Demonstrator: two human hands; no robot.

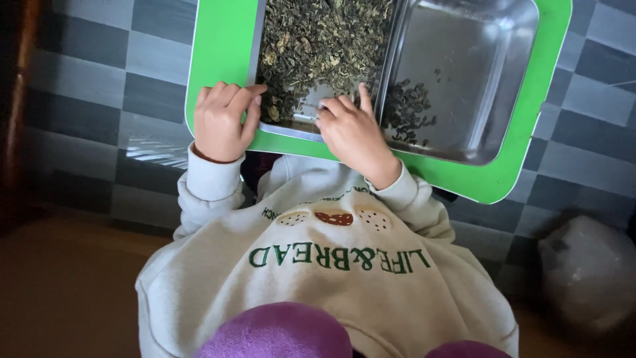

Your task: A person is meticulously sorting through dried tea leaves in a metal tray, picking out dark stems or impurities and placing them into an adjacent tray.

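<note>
A green tray (218, 46) lies on a checked grey surface and carries two metal trays. The left metal tray (291, 127) is full of dried dark green leaves (318, 40). The right metal tray (464, 59) is mostly bare, with a small scatter of leaves (407, 113) in its near left corner. My left hand (222, 122) rests with curled fingers on the left metal tray's near left corner, thumb against its rim. My right hand (351, 132) is in the near edge of the leaves, fingertips bunched on them, index finger raised beside the divide between the trays.
The checked grey surface (86, 86) spreads around the green tray. A grey rounded lump (586, 272) sits at the lower right. My light sweatshirt (331, 278) and purple trousers (278, 331) fill the bottom. A dark wooden edge (20, 99) runs down the left.
</note>
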